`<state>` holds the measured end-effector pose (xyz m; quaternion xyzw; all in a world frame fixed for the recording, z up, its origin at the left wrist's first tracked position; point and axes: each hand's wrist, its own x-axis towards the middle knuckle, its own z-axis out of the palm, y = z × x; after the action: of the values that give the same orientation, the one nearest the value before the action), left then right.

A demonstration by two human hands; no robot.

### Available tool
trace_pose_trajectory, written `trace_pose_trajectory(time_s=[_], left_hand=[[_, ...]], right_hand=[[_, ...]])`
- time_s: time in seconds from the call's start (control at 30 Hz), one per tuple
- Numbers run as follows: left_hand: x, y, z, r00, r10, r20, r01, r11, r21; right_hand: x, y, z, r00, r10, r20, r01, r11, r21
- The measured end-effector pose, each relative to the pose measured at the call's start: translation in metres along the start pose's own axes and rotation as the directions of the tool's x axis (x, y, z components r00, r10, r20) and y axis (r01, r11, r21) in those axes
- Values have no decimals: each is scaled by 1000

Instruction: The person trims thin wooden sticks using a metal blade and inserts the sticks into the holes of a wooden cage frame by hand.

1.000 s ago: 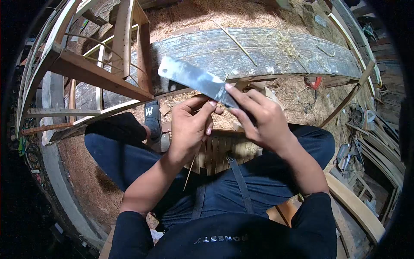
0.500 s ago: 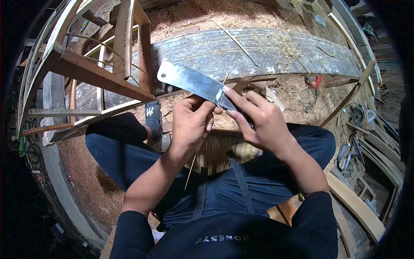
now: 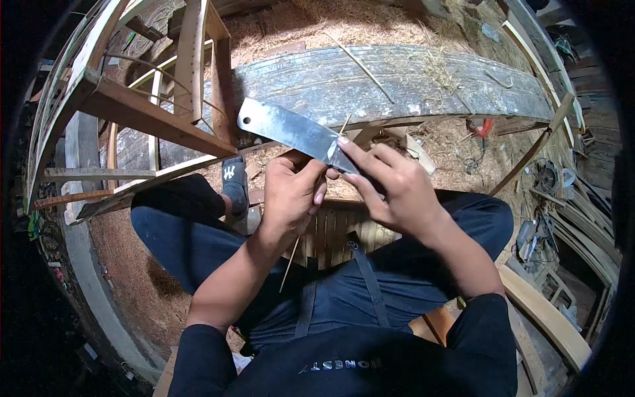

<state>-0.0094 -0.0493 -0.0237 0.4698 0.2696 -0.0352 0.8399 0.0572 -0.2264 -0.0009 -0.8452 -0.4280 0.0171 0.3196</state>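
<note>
Above your lap (image 3: 344, 284), your left hand (image 3: 289, 192) pinches a slender wooden stick (image 3: 290, 264), its upper tip showing past a broad metal blade (image 3: 291, 129). Your right hand (image 3: 400, 188) grips the blade's right end. Beyond both hands lies a weathered plank (image 3: 420, 89).

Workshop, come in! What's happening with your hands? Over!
Left grip holding thin stick. Right grip holding wide blade, which crosses over the stick. Nothing visibly in the way.

The left grip (image 3: 290, 188) partly hides the stick (image 3: 290, 264), the right grip (image 3: 401, 188) the metal blade (image 3: 288, 128).
</note>
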Motion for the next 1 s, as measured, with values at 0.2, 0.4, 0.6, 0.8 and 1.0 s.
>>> trace_pose_trajectory(time_s=[0.2,0.4,0.6,0.8,1.0], left_hand=[[-2,7,2,1000,-25,18,25,1000,-11],[4,-5,-8,1000,-6,26,7,999,-35],[1,4,-1,999,-29,21,30,999,-27],[4,-1,-5,999,-32,37,32,999,-1],[6,-4,-7,998,-38,40,39,999,-25]], right_hand=[[3,6,-5,990,139,-14,-139,989,-40],[3,3,-5,992,127,10,-127,992,4],[2,4,-4,996,87,-28,-87,996,-3],[0,2,-1,1000,-2,-13,2,1000,16],[-1,-5,-4,996,68,55,-71,996,57]])
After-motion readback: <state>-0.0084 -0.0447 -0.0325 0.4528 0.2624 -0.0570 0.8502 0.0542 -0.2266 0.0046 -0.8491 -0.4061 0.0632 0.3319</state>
